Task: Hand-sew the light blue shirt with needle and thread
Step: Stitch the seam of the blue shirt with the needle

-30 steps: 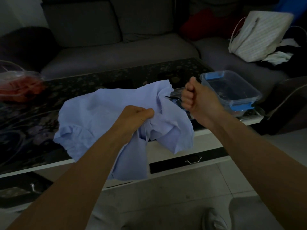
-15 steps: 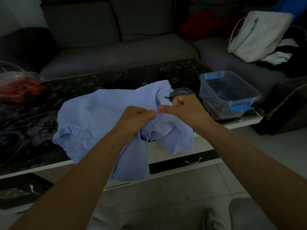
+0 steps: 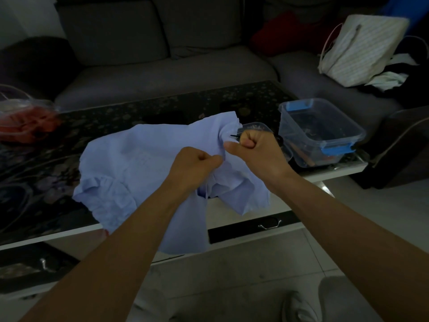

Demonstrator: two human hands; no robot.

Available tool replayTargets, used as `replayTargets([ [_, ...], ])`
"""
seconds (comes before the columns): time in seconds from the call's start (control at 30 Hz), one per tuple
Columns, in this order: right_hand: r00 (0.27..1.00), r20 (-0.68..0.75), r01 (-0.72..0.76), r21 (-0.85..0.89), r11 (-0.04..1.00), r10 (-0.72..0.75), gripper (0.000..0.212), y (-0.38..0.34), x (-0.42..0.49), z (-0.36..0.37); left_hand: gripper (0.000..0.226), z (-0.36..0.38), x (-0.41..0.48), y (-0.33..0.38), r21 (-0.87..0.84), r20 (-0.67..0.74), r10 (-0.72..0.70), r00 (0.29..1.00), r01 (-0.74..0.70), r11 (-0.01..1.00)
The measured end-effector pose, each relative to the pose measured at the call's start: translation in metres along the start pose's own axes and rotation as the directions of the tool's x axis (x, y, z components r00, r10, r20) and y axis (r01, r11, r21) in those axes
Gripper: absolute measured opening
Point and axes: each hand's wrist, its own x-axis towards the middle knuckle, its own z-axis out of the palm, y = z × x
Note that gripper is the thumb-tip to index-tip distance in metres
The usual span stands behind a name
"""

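The crumpled light blue cotton shirt (image 3: 144,163) lies spread on the near half of the dark, flower-patterned glass table (image 3: 116,117). One part of it hangs down over the table's white near edge, in front of a dark drawer with a metal handle (image 3: 269,225).

The person's left hand (image 3: 195,166) is closed tight on a bunched fold of the shirt, fingers curled round the cloth and holding it up just above the table's edge. The right hand (image 3: 257,152) sits just to the right of it, almost touching. Its fingers are curled into a fist and its thumb reaches left onto the same fold. From here I cannot tell whether that fist pinches a needle or anything else; the room is dim and neither needle nor thread shows.

A small dark tip (image 3: 233,135) pokes out by the far side of the right fist, against the shirt, and I cannot make out what it is. Right behind the fist is a small clear plastic tub (image 3: 255,126).

Further right on the table stands a larger clear plastic box with blue clips (image 3: 320,131), open at the top. At the far left of the table is a clear bag of something red (image 3: 25,122).

Beyond the table is a grey fabric sofa (image 3: 162,66). A white striped tote bag (image 3: 362,49) leans on its right-hand seat.
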Motion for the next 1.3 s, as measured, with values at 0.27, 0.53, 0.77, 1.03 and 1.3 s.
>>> replayTargets([
  [0.27, 0.998, -0.004, -0.069, 0.022, 0.997, 0.069, 0.051, -0.001, 0.002, -0.003, 0.013, 0.000, 0.002, -0.005, -0.054, 0.006, 0.016, 1.000, -0.016, 0.998],
  [0.53, 0.992, -0.004, -0.123, -0.007, 0.992, 0.123, 0.043, 0.000, 0.003, -0.006, 0.024, 0.002, 0.010, -0.012, -0.126, -0.042, -0.017, 0.999, 0.011, 0.992],
  [0.77, 0.945, 0.157, -0.277, -0.077, 0.958, 0.286, 0.038, 0.000, 0.007, -0.021, 0.019, -0.016, 0.003, -0.004, -0.360, 0.083, -0.086, 0.993, 0.110, 0.926],
  [1.03, 0.969, 0.074, -0.236, -0.028, 0.971, 0.238, 0.037, 0.002, 0.008, -0.021, 0.006, -0.015, 0.003, -0.001, -0.409, 0.056, -0.051, 0.997, 0.069, 0.910],
  [1.3, 0.988, 0.103, -0.112, -0.038, 0.993, 0.115, 0.043, 0.010, 0.009, -0.004, 0.008, -0.013, 0.003, -0.001, -0.385, 0.037, 0.013, 0.999, 0.002, 0.923],
])
